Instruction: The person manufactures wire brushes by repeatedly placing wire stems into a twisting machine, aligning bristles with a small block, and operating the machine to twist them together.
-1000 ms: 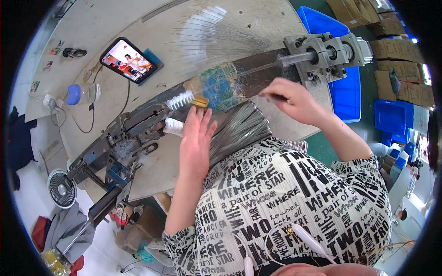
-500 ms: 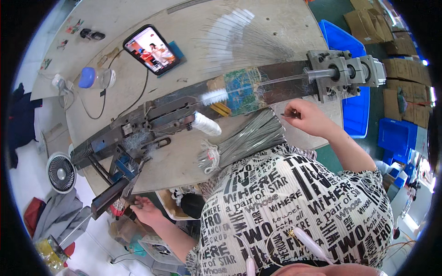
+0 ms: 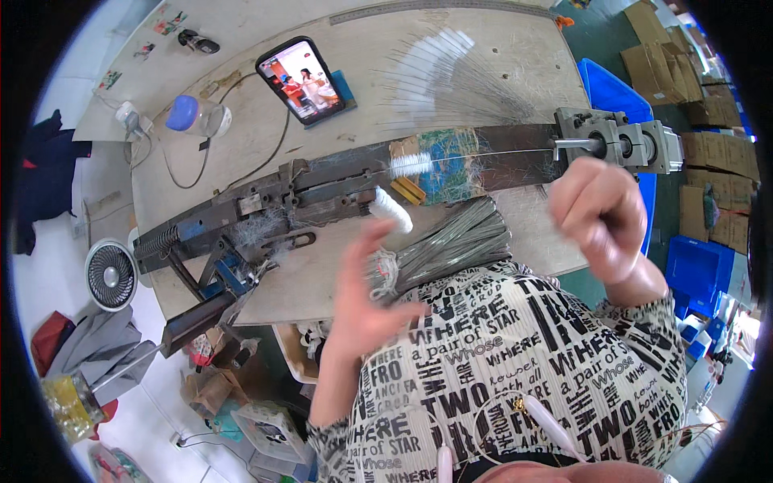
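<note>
My left hand [image 3: 358, 302] is raised over the near table edge, fingers apart and blurred, holding nothing I can see. To the right, my right hand [image 3: 597, 211] is curled closed just below the spindle's metal chuck [image 3: 576, 146]; whatever its fingers hold is hidden. A white bristle brush [image 3: 411, 165] on a thin wire lies in line with the chuck, over a long dark metal bench fixture [image 3: 515, 150]. Close to my left fingers is a white roll [image 3: 392, 211], perhaps wound filament. Below the fixture lies a tied bundle of grey wires [image 3: 459, 241].
A phone [image 3: 301, 80] stands propped on the table [image 3: 354, 48], near a blue-lidded jar [image 3: 197, 117]. Finished-looking thin wires [image 3: 451, 76] fan out at the back. A lever arm [image 3: 193, 326] extends at left beside a fan [image 3: 111, 275]. A blue crate [image 3: 616, 84] sits behind the spindle.
My left hand has come up and right from the lever arm to above the table edge. My right hand has risen toward the spindle; the dark small tool it held no longer shows.
</note>
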A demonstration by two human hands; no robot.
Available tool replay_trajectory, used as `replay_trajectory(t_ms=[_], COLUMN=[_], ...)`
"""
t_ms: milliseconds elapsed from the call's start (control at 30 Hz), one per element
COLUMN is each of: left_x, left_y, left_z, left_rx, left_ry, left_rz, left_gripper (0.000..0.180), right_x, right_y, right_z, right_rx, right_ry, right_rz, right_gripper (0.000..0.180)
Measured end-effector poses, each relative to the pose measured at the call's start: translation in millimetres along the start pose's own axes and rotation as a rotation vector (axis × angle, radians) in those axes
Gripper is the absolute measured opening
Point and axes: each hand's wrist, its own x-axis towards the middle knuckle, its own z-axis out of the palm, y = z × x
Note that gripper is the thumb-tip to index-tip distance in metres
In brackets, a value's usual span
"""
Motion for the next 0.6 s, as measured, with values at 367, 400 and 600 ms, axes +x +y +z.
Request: replay_trajectory(t_ms=[367, 400, 600], left_x=[-10, -6, -11], left_y=[-10, 0, -8], left_z=[-8, -7, -29], left_rx=[-0.304, -0.309, -0.318], left_ry=[0.191, 0.115, 0.072], left_rz=[-0.23, -0.276, -0.24], left_gripper=[0.03, 0.027, 0.049], right_x=[-12, -13, 7], right_y=[97, 101, 64], right_z=[102, 104, 45], right_rx=[-0.277, -0.273, -0.69], right_ry=[-0.235, -0.242, -0.411], right_rz=[0.738, 0.738, 0.39], right_gripper=[0.035, 0.035, 0.028])
